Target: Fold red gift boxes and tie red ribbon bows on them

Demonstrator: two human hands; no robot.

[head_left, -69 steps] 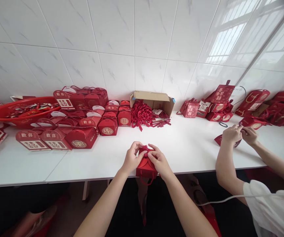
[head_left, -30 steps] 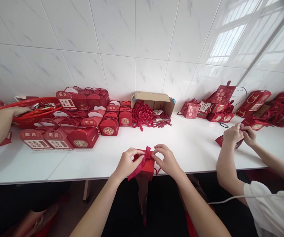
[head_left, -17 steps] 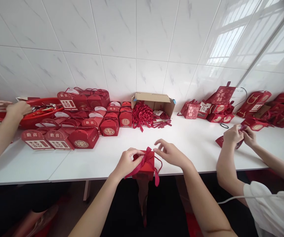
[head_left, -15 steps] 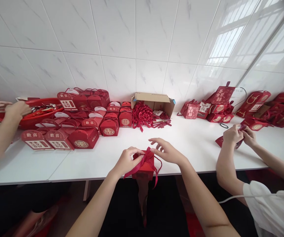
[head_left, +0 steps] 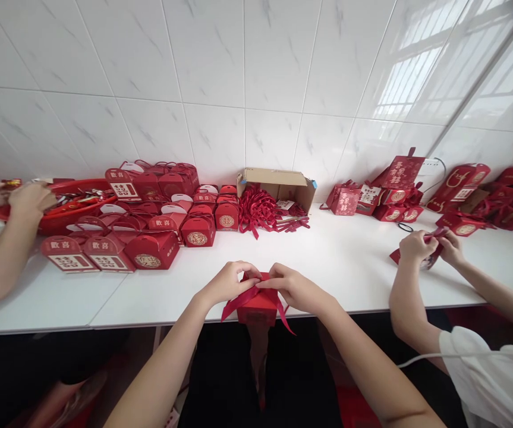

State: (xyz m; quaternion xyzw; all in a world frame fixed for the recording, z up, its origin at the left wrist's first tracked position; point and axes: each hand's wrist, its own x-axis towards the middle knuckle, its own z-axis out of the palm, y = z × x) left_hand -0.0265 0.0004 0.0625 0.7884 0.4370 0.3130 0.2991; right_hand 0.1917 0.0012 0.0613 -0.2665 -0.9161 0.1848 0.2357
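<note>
A small red gift box [head_left: 256, 313] stands at the front edge of the white table, right before me. Across its top lies a dark red ribbon [head_left: 237, 303], with loose ends hanging down on both sides. My left hand [head_left: 229, 282] pinches the ribbon at the top of the box, thumb against fingers. From the other side my right hand [head_left: 292, 286] also has its fingertips closed on the ribbon, close to the left fingertips. The knot itself is mostly hidden behind my fingers.
Rows of red gift boxes [head_left: 153, 249] stand left on the table [head_left: 327, 255]. A cardboard box [head_left: 278, 177] with red ribbons [head_left: 256, 211] lies against the wall. Co-workers' hands [head_left: 416, 245] work at right, and others [head_left: 31, 196] by a red basin [head_left: 69, 223] at left.
My right hand has come down and left from above the box and closed on the ribbon. My left hand stays on the ribbon. At left, a co-worker's hands have shifted slightly.
</note>
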